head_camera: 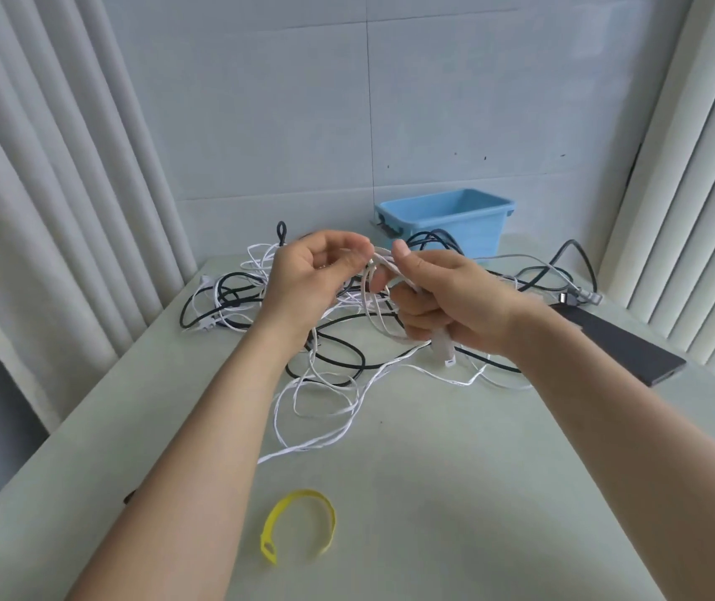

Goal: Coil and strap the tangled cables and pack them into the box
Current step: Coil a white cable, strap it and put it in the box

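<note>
left hand: up over the tangle, fingers curled in, thumb and fingertips pinching a strand of the white cable right next to the other hand
right hand: fingers clenched round a few loops of that same white cable, thumb pressed down on top; a pale plug end pokes out under the fist
white cable: flat-looking; part is looped up in both hands, the rest drops down and sprawls across the worktop towards the near side, woven through the darker ones
black cables: loose loops under and behind the hands, all mixed in with the white stuff
grey cable: runs off to the right, its plug sits by the worktop's far right edge
box: blue plastic, open top, at the far end of the worktop against the wall, just behind the tangle
yellow strap: lying in an open curl on the near part of the worktop, between the forearms, well apart from the mess
dark slab: flat dark grey thing on the right, honestly can't tell what it is
either side: pale curtains left, vertical blinds right
</note>
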Demonstrator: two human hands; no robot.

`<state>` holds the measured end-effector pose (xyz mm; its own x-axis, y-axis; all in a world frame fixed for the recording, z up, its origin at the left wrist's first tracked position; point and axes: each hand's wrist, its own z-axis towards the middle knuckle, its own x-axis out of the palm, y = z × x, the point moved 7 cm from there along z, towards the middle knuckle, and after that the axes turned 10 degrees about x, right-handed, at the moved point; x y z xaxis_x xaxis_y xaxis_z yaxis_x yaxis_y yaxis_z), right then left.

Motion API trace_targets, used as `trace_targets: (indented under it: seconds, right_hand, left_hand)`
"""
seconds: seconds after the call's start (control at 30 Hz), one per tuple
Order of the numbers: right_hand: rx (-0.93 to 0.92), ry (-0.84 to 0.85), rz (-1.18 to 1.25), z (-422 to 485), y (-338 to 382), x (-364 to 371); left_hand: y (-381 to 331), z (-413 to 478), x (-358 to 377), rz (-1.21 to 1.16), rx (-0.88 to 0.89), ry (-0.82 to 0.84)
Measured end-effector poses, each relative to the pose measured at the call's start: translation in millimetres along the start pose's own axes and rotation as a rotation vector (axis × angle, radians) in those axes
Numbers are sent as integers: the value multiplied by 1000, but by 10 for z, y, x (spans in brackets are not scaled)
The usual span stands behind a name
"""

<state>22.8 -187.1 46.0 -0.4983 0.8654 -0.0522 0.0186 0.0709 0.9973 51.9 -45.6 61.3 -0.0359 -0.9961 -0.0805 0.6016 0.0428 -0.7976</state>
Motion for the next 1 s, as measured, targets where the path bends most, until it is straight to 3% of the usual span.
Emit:
trace_targets:
  seconds: [0.17,0.3,0.43,0.57,0.7,0.8,1.0]
  right_hand:
    - [-60,-100,300,3,76,-176]
    - [-184,-196,731,-54,170,-559]
    - [-309,-356,1097,-135,129,-1034]
    - [-408,-574,1236,-321,65,-1417]
    - [-437,-808,1116,-458,15,-1612]
    - [-376,-876,748,-455,74,-1507]
    - [-275,-644,149,-199,139,-1092]
  left_hand:
    - [247,-2,51,24,-81,72]
    - [429,-76,132,76,-154,212]
    - [587,-118,142,252,-168,305]
    - [686,-123,77,415,-175,362]
    - [596,-95,62,505,-131,377]
    - [391,-81,130,516,-55,396]
    - [26,-43,217,380,63,383]
